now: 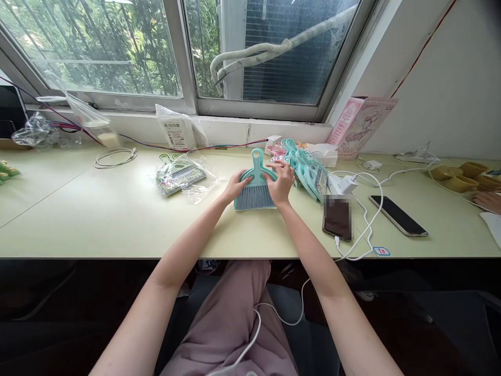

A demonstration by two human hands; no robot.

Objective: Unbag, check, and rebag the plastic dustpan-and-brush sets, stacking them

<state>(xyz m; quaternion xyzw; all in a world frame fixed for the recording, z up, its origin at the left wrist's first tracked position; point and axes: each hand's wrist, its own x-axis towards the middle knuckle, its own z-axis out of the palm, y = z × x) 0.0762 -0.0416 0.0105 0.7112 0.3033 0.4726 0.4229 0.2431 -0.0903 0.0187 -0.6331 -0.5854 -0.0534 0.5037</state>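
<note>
A small teal hand brush (255, 197) with grey bristles is held upright in front of me at the table, its handle pointing away; a teal edge along its sides and bottom suggests a dustpan behind it. My left hand (236, 186) grips the brush's left shoulder, thumb on the front. On the right shoulder is my right hand (280, 183), thumb pressed on the front and some fingers raised. Just right of that hand lies a pile of teal brush sets (307, 169), with pink ones behind. Left of the brush is a clear plastic bag (183, 175) with a labelled green item.
A phone (337, 218) on a white charging cable and a second phone (398, 215) lie to the right. A pink box (362, 128) stands by the window. Yellow-brown cups (462, 180) and another person's hand (487, 201) are at the far right. A coiled cable (115, 158) lies left.
</note>
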